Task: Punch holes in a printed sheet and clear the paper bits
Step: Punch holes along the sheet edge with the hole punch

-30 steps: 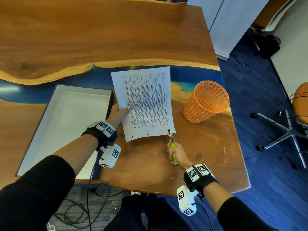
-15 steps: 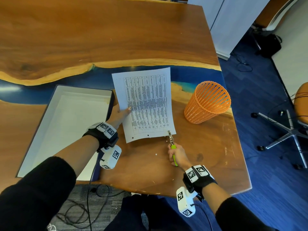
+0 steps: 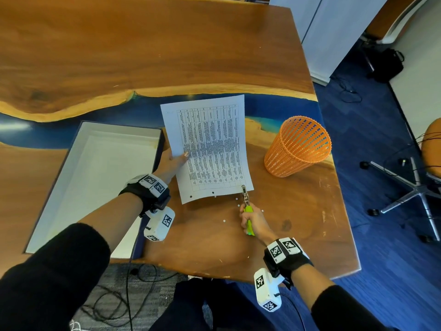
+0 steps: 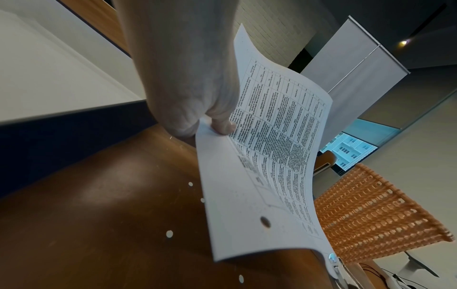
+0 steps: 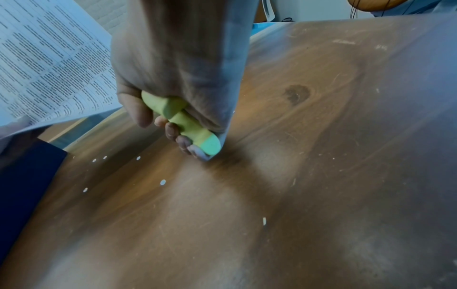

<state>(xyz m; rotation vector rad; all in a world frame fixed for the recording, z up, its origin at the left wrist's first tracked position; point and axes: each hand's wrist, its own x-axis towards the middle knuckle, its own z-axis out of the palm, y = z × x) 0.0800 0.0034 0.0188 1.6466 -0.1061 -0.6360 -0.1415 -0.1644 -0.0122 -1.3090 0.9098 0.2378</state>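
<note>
A printed sheet (image 3: 210,149) with a table of text is lifted off the table, and my left hand (image 3: 173,161) pinches its left edge, thumb on top. Two punched holes show along its near edge, one of them seen as hole (image 4: 265,222) from the left wrist. My right hand (image 3: 253,219) grips the green handles of a hole punch (image 3: 245,201), whose metal head sits at the sheet's near right corner. In the right wrist view the fingers wrap the green handles (image 5: 183,119). Several white paper bits (image 3: 224,221) lie on the wood near the punch.
An orange mesh basket (image 3: 296,146) stands right of the sheet. A shallow white box lid (image 3: 95,173) lies at the left. The table's near edge (image 3: 238,275) is close behind my right wrist. An office chair base (image 3: 410,185) is on the blue carpet.
More paper bits lie on the wood around the punch than a second ago. The sheet and both hands have barely shifted.
</note>
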